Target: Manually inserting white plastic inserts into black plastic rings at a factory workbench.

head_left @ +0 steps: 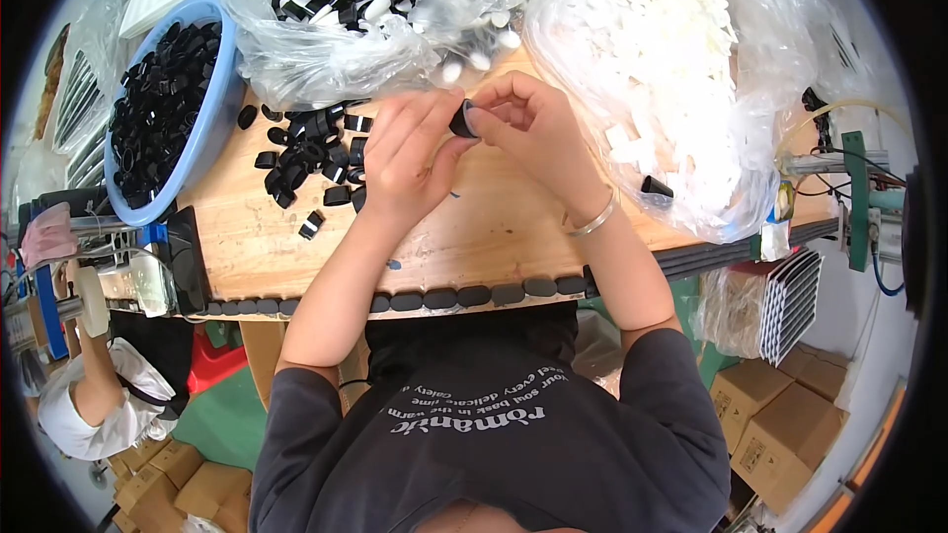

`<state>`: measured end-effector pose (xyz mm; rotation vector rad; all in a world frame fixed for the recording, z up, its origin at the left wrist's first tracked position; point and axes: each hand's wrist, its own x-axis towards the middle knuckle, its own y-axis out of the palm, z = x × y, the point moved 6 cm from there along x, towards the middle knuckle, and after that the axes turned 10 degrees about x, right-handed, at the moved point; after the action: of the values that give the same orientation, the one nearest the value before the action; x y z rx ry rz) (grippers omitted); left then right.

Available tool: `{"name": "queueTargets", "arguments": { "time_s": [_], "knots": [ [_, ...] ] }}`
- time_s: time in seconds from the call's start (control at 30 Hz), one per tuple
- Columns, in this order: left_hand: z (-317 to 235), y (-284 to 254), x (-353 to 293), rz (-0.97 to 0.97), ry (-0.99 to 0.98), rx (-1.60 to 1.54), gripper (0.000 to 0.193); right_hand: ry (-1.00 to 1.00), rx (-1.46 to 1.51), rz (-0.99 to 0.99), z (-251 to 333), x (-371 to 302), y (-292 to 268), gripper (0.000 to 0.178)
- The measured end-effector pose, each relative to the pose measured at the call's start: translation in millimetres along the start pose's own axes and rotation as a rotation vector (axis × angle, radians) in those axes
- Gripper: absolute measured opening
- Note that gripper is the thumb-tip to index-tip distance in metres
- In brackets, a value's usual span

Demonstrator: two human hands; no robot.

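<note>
Over the middle of the wooden table, both my hands meet at a small black plastic piece [461,121]. My left hand [407,153] pinches it from the left between thumb and fingers. From the right, the thumb and forefinger of my right hand [533,123] close on it too; a metal bangle circles that wrist. My fingers hide part of the piece. Just left of my left hand lies a loose pile of short black ring-shaped pieces [314,138]. A transparent bag of white plastic pieces [681,69] lies open to the right of my right hand.
A blue basin [233,59] full of black pieces stands at the left. Behind my hands, a clear bag [296,64] holds black and white pieces. Dark pads [474,296] line the table's front edge. Another person's arm [97,375] shows at far left. Cardboard boxes [790,434] stand lower right.
</note>
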<state>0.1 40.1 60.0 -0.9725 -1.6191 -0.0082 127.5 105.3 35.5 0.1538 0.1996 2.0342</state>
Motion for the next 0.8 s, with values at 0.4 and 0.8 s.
{"name": "queueTargets", "arguments": {
  "time_s": [0.4,0.8],
  "knots": [
    [-6,10,-6,0.103,0.002,-0.040,0.048,0.299,0.238,0.201,-32,-4,-8,0.013],
    [34,21,-17,0.198,-0.660,-0.541,0.026,0.004,0.115,-0.017,-5,0,-16,0.022]
  ]
}}
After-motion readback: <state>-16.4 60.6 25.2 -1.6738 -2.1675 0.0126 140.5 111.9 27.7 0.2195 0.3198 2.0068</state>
